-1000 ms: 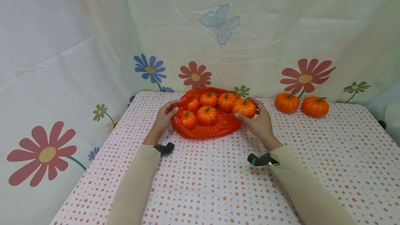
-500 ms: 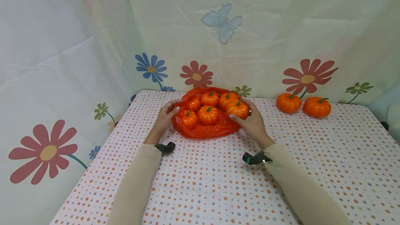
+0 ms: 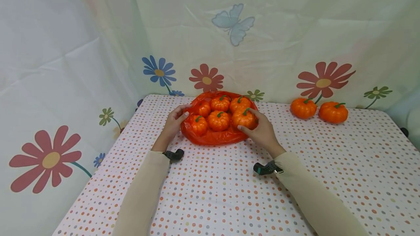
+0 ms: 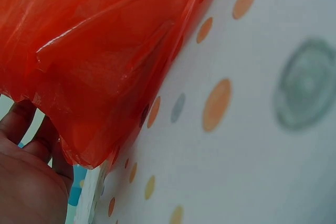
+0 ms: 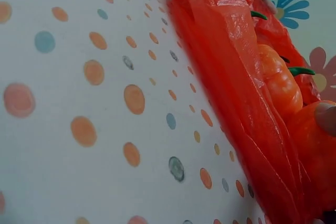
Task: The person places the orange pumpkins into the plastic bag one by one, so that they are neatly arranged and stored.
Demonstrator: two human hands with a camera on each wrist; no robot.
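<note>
A red plastic bag (image 3: pixel 214 140) lies spread wide at its mouth on the dotted tablecloth, with several small orange pumpkins (image 3: pixel 219 121) inside. My left hand (image 3: pixel 170 126) grips the bag's left edge, thumb over the rim; in the left wrist view its fingers (image 4: pixel 20 116) lie against the plastic. At the bag's right side my right hand (image 3: pixel 263 131) holds another pumpkin (image 3: pixel 242 119) between thumb and fingers, low among those in the bag. In the right wrist view the thumb (image 5: pixel 326 115) rests on that pumpkin, just behind the raised red wall of the bag.
Two more orange pumpkins, one nearer the back (image 3: pixel 303 108) and one to its right (image 3: pixel 333 112), sit at the back right of the table (image 3: pixel 210 192). A hanging cloth (image 3: pixel 275 39) with flowers and a butterfly closes off the back and left side.
My right hand has moved left and slightly down with its pumpkin, from the bag's right edge to inside its mouth. The left hand has kept its place on the bag.
</note>
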